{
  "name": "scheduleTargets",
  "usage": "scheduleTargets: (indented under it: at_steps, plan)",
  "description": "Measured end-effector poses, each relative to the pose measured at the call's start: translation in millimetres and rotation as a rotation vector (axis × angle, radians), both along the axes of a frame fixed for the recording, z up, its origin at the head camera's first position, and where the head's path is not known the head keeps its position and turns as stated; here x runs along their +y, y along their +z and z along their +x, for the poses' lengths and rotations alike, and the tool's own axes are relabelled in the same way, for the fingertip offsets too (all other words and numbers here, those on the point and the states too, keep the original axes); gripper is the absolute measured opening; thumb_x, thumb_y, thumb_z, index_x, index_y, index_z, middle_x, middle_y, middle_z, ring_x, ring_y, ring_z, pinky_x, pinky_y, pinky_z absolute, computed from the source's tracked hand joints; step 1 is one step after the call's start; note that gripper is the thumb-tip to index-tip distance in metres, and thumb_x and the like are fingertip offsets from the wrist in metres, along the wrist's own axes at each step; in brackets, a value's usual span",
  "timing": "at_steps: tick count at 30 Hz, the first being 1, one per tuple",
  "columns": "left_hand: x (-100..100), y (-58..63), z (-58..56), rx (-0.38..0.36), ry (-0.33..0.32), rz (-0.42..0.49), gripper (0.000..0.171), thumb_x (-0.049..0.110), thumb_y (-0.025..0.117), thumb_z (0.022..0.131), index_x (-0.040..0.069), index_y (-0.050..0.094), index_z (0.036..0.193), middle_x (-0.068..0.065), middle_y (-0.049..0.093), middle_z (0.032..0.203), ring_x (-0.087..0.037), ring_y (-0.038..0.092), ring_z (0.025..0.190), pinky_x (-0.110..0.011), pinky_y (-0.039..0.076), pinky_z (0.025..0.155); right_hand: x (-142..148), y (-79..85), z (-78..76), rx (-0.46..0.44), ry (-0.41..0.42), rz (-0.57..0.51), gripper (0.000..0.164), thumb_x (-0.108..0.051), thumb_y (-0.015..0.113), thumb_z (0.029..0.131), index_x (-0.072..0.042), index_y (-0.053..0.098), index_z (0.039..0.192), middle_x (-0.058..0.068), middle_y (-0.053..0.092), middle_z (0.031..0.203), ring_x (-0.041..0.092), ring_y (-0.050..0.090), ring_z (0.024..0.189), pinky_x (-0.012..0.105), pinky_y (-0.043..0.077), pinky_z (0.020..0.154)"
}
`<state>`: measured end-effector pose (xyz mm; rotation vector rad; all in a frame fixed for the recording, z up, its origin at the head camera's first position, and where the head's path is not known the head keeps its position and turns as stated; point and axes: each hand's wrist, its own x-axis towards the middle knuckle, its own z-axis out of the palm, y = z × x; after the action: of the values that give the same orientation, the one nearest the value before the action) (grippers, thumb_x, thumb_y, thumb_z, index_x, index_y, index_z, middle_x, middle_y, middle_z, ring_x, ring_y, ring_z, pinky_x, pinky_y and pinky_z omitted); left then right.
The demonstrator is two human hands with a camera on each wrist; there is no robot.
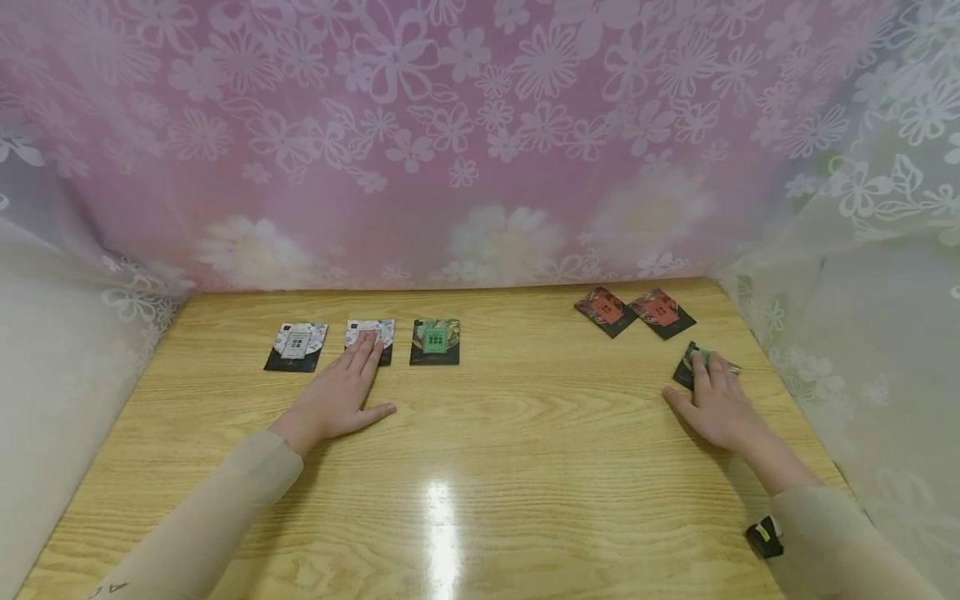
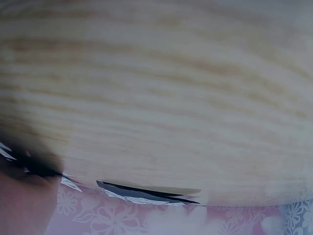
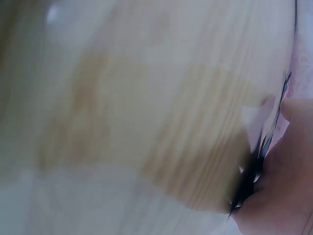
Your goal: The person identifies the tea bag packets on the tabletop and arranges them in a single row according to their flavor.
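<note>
My left hand (image 1: 337, 400) rests with extended fingers on a flat black-and-white sachet (image 1: 358, 327), covering part of it. To its left lies a similar white sachet (image 1: 297, 345), whose edge also shows as a thin dark sachet (image 2: 146, 193) in the left wrist view. On the other side, a green-and-black sachet (image 1: 435, 342) completes the row. At the right of the table my right hand (image 1: 716, 408) lays its fingertips on another green-and-black sachet (image 1: 683, 372), which sits tilted. Above that hand are two red-and-black sachets, the left one (image 1: 605, 311) and the right one (image 1: 663, 313), their corners meeting.
The wooden table (image 1: 525, 458) ends at a pink floral curtain (image 1: 480, 167) behind. Pale translucent cloth hangs at both sides, the right cloth (image 1: 862, 358) close to my right hand. A small black device (image 1: 765, 537) sits by my right sleeve.
</note>
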<state>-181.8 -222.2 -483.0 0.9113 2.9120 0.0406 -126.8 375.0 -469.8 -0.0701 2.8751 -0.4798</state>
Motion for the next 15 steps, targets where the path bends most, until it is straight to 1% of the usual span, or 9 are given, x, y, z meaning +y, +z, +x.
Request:
scheduleTargets:
  at_steps: [4, 11, 15]
  plan:
    - [-0.5, 0.6, 0.4, -0.001, 0.003, 0.001, 0.105, 0.066, 0.051, 0.104, -0.007, 0.010, 0.168, -0.028, 0.003, 0.177, -0.044, 0.005, 0.166, -0.055, 0.020, 0.135, -6.4, -5.1, 0.9, 0.043, 0.031, -0.025, 0.101, -0.060, 0.038, 0.111, 0.018, 0.000, 0.163, 0.050, -0.008, 0.165, 0.070, -0.003, 0.152, 0.082, 0.008, 0.122]
    - [0.8, 2.5, 1.3, -0.008, 0.005, -0.002, 0.106, 0.066, 0.051, 0.103, -0.007, 0.010, 0.168, -0.027, 0.003, 0.177, -0.043, 0.005, 0.166, -0.054, 0.020, 0.136, -25.4, -0.3, 1.0, 0.028, 0.080, 0.018, 0.099, -0.057, 0.039, 0.112, 0.020, 0.002, 0.162, 0.049, -0.005, 0.166, 0.066, -0.003, 0.156, 0.079, 0.010, 0.125]
    - [1.7, 4.3, 1.6, -0.009, 0.005, -0.001, 0.105, 0.066, 0.052, 0.103, -0.007, 0.010, 0.168, -0.027, 0.003, 0.177, -0.043, 0.005, 0.166, -0.054, 0.020, 0.136, -36.3, -0.7, 1.8, 0.047, 0.099, 0.006, 0.099, -0.056, 0.043, 0.111, 0.018, 0.004, 0.163, 0.047, -0.003, 0.167, 0.064, -0.001, 0.157, 0.077, 0.010, 0.126]
